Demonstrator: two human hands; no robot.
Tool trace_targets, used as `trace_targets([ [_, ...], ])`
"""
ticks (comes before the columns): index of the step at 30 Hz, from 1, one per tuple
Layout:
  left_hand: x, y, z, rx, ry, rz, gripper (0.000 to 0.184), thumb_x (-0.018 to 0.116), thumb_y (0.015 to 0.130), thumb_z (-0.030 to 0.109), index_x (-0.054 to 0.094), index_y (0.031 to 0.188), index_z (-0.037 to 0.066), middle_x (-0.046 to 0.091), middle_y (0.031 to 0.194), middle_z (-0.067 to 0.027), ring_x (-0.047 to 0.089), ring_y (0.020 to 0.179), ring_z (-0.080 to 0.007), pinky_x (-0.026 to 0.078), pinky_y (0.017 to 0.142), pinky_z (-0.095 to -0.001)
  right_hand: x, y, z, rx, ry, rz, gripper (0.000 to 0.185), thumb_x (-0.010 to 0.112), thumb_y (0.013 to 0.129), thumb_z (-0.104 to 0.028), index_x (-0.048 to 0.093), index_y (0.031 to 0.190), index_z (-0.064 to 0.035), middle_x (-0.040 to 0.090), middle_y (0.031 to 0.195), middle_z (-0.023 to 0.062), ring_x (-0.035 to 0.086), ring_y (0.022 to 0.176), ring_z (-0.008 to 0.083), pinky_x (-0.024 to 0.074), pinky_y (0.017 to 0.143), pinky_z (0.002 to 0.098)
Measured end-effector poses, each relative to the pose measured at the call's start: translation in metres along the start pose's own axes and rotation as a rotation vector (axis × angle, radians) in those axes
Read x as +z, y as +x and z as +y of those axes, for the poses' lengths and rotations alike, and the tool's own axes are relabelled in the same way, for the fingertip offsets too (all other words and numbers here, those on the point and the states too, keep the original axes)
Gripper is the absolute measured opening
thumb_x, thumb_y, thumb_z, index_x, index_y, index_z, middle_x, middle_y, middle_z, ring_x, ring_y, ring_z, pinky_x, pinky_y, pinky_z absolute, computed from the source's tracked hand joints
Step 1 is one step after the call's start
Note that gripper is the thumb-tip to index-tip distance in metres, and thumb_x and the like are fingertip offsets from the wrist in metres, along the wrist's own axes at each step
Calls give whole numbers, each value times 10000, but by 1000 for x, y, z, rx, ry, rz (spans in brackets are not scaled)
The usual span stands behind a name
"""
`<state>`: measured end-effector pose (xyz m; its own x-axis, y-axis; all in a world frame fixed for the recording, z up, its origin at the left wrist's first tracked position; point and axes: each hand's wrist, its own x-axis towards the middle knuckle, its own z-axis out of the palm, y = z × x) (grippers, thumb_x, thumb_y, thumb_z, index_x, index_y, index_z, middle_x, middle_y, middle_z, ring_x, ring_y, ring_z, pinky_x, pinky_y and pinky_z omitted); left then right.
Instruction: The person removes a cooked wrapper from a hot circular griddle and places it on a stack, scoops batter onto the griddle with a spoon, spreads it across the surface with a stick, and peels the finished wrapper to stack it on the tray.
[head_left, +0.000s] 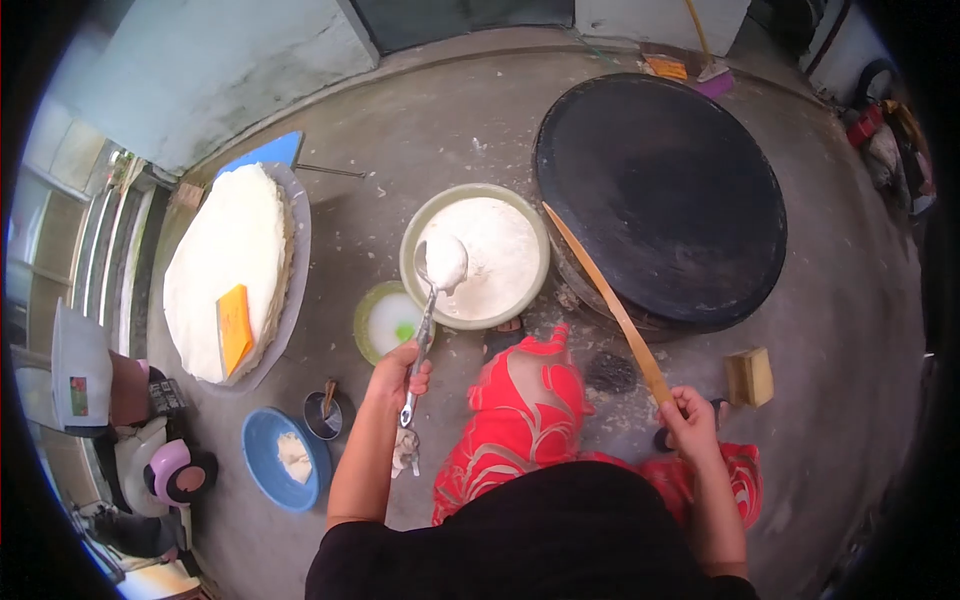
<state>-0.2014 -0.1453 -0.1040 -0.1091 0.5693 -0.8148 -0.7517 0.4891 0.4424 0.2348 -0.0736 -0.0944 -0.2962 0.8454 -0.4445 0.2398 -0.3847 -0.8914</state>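
Note:
My left hand [398, 378] is closed round the handle of a metal ladle [424, 325], whose bowl carries a heap of white batter [446, 264]. The ladle's bowl is above a wide pale-green basin [409, 250] full of the same whitish batter. A flat wooden spatula [620, 312], long and thin, is gripped near its end by my right hand [688, 418]. Its far tip lies at the left edge of a large round black griddle [670, 190]; whether it touches the surface I cannot tell. No batter shows on the griddle.
Left stands a big stack of thin white sheets [225, 260] with an orange scraper [235, 325] on it. Nearby are a small green bowl of milky liquid [365, 345], a blue basin with dough [254, 440] and a small metal bowl [316, 424]. Right is a yellowish block [750, 377].

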Motion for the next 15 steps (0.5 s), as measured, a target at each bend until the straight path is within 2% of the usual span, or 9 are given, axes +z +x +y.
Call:
trace_targets([
  [2,11,-20,11,35,5,-20,253,367,862,139,447,1098,100,454,604,-69,315,402,-82,261,331,-193,4,9,-3,-52,1,-10,229,543,827,-42,491,1046,1,577,726,14,517,635,58,409,571,189],
  [5,39,-42,30,208,46,-107,232,415,892,240,468,1075,108,479,609,-70,365,409,-87,279,328,-193,10,17,-19,-98,55,16,307,541,820,-31,489,1122,-11,578,744,18,512,647,47,407,588,179],
  [7,62,-50,42,261,58,-134,231,415,892,238,468,1078,112,477,608,-66,366,409,-87,282,328,-192,9,21,-34,-93,-113,8,429,540,795,4,454,1213,-28,588,850,22,516,695,48,413,638,178],
  [8,77,-54,49,304,65,-157,230,415,893,237,467,1082,116,474,606,-63,366,409,-87,285,328,-192,9,23,-38,-106,-110,16,429,540,795,4,454,1213,-28,588,850,22,516,695,48,413,638,178],
  [10,107,-58,62,326,83,-198,253,401,897,229,454,1124,128,470,612,-56,372,415,-88,297,335,-189,7,29,-45,-256,-242,115,444,541,779,23,466,1214,-29,595,960,61,546,795,78,424,725,200],
  [11,120,-57,67,365,95,-222,270,400,898,228,442,1146,130,468,616,-53,375,419,-88,300,339,-190,4,32,-49,-273,-240,128,444,541,779,23,466,1214,-29,595,960,61,546,795,78,424,725,200],
  [13,147,-50,77,433,152,-250,322,398,900,226,405,1207,129,468,628,-45,385,433,-88,303,345,-193,-3,36,-55,-366,-367,178,433,544,768,29,480,1194,-14,577,1065,96,548,919,119,417,800,231],
  [15,172,-37,83,472,170,-278,333,396,901,223,395,1219,125,467,627,-42,384,434,-87,300,344,-193,-13,43,-56,-400,-370,217,438,546,762,33,482,1193,-14,570,1085,103,539,952,128,412,816,236],
])
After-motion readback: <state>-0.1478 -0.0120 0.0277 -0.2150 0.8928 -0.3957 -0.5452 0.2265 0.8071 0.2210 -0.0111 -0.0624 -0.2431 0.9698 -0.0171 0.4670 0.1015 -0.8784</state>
